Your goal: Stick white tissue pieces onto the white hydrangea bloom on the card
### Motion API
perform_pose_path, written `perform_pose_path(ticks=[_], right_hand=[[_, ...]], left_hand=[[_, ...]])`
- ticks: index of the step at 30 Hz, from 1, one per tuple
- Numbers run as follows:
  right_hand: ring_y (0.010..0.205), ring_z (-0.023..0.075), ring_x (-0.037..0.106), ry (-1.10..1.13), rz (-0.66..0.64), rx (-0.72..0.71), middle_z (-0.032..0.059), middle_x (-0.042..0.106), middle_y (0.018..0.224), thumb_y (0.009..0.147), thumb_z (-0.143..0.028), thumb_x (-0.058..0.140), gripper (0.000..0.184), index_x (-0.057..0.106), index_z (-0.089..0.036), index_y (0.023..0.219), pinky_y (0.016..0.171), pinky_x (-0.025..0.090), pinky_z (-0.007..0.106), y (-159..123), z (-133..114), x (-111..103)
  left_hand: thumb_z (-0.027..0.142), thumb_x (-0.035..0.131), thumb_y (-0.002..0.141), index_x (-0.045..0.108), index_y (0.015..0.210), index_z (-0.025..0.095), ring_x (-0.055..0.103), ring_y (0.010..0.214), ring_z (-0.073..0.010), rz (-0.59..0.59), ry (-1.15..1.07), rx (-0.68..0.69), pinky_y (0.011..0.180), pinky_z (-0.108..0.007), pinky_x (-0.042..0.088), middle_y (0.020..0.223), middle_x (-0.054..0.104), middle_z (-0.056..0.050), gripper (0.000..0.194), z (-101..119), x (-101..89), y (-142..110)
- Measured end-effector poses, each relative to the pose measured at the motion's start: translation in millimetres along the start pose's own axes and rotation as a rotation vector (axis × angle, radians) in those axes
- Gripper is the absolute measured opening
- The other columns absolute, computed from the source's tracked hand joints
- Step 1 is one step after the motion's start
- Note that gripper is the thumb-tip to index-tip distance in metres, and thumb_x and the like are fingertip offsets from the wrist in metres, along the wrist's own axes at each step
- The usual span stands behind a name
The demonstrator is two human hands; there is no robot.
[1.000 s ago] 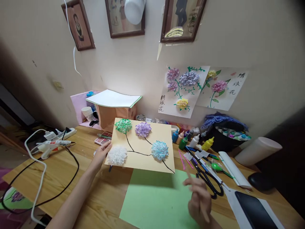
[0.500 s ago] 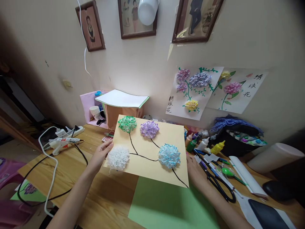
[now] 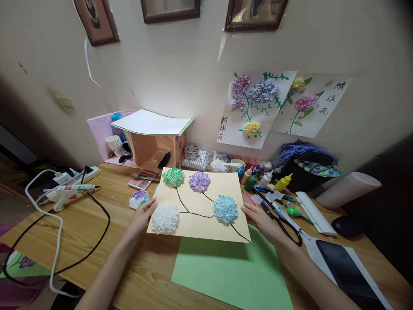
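Note:
Between my two hands is a cream card [image 3: 196, 193], tilted above the table. It bears a green pompom flower [image 3: 173, 177], a purple one, a white flower [image 3: 165, 218] and a blue flower [image 3: 226, 209], with black drawn stems among them. My left hand [image 3: 146, 211] is closed on the card's left edge, thumb on top. At the right edge, my right hand [image 3: 256, 215] grips the card, its fingers partly hidden beneath. A green sheet [image 3: 232, 271] lies flat on the table under the card.
A hot glue gun [image 3: 69, 193] with looping cables lies on the left. Right of the card are black scissors [image 3: 287, 228], pens, paint bottles [image 3: 266, 178] and a phone [image 3: 345, 262]. A cardboard box [image 3: 146, 150] stands at the back. Flower pictures [image 3: 258, 107] hang on the wall.
My view has tilted down and shifted, so the wall pictures sit higher. The card has become more level and a little farther from me, still held by both hands.

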State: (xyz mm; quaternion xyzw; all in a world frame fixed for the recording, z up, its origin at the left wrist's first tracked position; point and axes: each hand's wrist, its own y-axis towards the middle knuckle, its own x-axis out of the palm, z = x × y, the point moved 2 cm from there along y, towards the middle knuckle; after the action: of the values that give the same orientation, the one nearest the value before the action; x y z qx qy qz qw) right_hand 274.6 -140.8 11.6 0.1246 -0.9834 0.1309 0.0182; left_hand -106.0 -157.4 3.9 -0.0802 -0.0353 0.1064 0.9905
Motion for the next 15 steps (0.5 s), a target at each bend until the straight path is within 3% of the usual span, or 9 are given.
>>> perform_pose_path(ticks=[6, 10, 15], right_hand=[[0.090, 0.0263, 0.069, 0.060, 0.038, 0.010, 0.0093, 0.073, 0.101, 0.072, -0.053, 0.069, 0.054, 0.063, -0.021, 0.114, 0.080, 0.054, 0.041, -2, 20, -16], [0.088, 0.0266, 0.069, 0.144, 0.164, 0.027, 0.0075, 0.073, 0.099, 0.068, -0.051, 0.073, 0.054, 0.063, -0.022, 0.112, 0.077, 0.054, 0.040, -16, 29, -21], [0.076, 0.0190, 0.067, 0.267, 0.231, 0.017, 0.0028, 0.072, 0.086, 0.068, -0.043, 0.076, 0.046, 0.062, -0.024, 0.108, 0.068, 0.055, 0.030, -40, 39, -13]], left_hand=[[0.052, 0.073, 0.066, 0.062, 0.111, 0.014, 0.065, 0.100, -0.0270, -0.128, -0.065, -0.126, 0.079, -0.032, 0.053, 0.109, 0.070, -0.013, 0.059, -5, 7.8, 5], [0.060, 0.058, 0.077, 0.059, 0.115, 0.013, 0.069, 0.089, -0.0250, -0.219, -0.176, -0.205, 0.066, -0.030, 0.055, 0.101, 0.072, -0.015, 0.060, -4, 17.2, 6], [0.070, 0.052, 0.076, 0.062, 0.107, 0.012, 0.070, 0.074, -0.0203, -0.330, -0.266, -0.277, 0.059, -0.024, 0.053, 0.099, 0.072, -0.017, 0.066, -6, 30.5, 2]])
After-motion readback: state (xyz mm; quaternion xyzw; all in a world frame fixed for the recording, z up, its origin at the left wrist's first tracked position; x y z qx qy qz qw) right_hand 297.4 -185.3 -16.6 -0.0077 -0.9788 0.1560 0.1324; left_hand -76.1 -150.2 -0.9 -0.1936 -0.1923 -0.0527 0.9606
